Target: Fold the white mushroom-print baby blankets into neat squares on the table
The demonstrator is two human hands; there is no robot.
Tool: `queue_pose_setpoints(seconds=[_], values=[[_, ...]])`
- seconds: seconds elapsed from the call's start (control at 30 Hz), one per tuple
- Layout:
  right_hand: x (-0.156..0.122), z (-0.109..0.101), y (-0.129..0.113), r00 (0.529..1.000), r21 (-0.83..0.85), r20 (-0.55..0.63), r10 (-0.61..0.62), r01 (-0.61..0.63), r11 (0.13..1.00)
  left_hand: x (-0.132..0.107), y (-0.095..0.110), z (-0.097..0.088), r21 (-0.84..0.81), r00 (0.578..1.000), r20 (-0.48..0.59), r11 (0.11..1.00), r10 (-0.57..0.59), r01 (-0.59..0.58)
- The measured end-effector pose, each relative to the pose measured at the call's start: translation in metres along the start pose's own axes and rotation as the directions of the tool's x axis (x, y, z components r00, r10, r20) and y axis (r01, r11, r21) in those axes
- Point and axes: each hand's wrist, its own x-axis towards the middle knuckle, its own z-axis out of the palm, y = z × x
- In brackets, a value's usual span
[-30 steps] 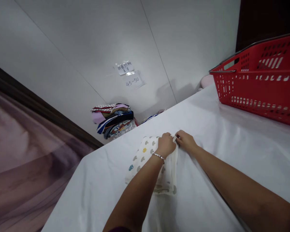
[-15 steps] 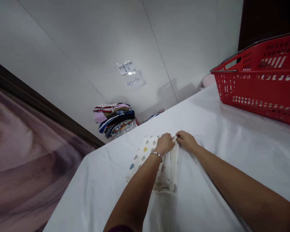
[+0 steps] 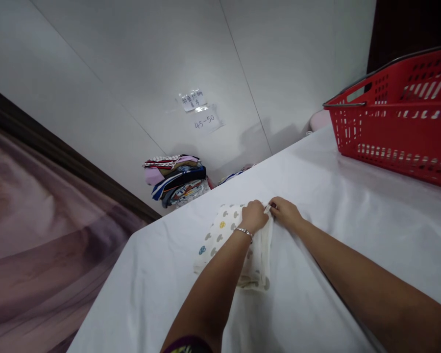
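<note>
A white cloth with grey, yellow and blue mushroom-like prints lies folded in layers on the white-covered table. My left hand, with a silver bracelet at the wrist, is closed on the cloth near its far right corner. Close beside it, my right hand pinches the cloth's far right edge between thumb and fingers. The left forearm hides part of the cloth's near side.
A red plastic basket stands at the table's right back. Beyond the far edge sits a stack of folded clothes against the wall, below two taped paper notes. A pinkish curtain hangs at the left.
My left hand has shifted slightly right along the cloth, toward the corner. The right hand keeps its pinch at the edge. The whole view has moved slightly.
</note>
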Motion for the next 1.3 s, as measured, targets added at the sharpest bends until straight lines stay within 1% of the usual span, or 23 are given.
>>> queue_pose_setpoints(seconds=[0.13,0.2,0.3,0.4,0.53,0.63,0.87,1.13,1.23,1.3], values=[[-0.001,-0.008,0.000,0.999,0.036,0.020,-0.034,0.033,0.999,0.003,-0.010,0.002,-0.076,1.000,0.022,0.997,-0.002,0.003],[-0.003,-0.012,0.001,0.993,0.065,0.080,-0.082,0.077,0.995,0.005,-0.014,0.005,-0.102,1.000,0.022,0.995,0.000,0.002],[-0.007,-0.016,0.004,0.971,0.108,0.188,-0.146,0.127,0.986,0.007,-0.018,0.006,-0.126,1.000,0.022,0.992,0.015,-0.012],[-0.009,-0.016,0.005,0.951,0.132,0.251,-0.183,0.154,0.979,0.007,-0.018,0.002,-0.146,0.998,0.066,0.989,0.014,-0.004],[-0.009,-0.015,0.004,0.928,0.139,0.304,-0.217,0.183,0.973,0.004,-0.017,-0.007,-0.165,0.993,0.119,0.986,-0.011,0.031],[-0.008,-0.016,0.003,0.916,0.130,0.331,-0.227,0.194,0.972,0.003,-0.017,-0.009,-0.163,0.993,0.118,0.986,0.002,0.017],[-0.007,-0.021,0.000,0.890,0.099,0.402,-0.213,0.189,0.977,0.002,-0.017,-0.007,-0.145,0.996,0.092,0.989,0.019,-0.005],[-0.005,-0.022,0.000,0.863,0.145,0.443,-0.243,0.199,0.969,-0.001,-0.015,-0.010,-0.175,0.996,0.088,0.985,0.024,-0.008],[-0.005,-0.021,-0.001,0.872,0.171,0.431,-0.232,0.173,0.970,-0.001,-0.016,-0.009,-0.185,0.997,0.079,0.983,0.015,0.000],[-0.005,-0.021,0.000,0.894,0.204,0.404,-0.196,0.121,0.972,-0.001,-0.017,-0.007,-0.192,0.997,0.070,0.981,0.024,-0.010]])
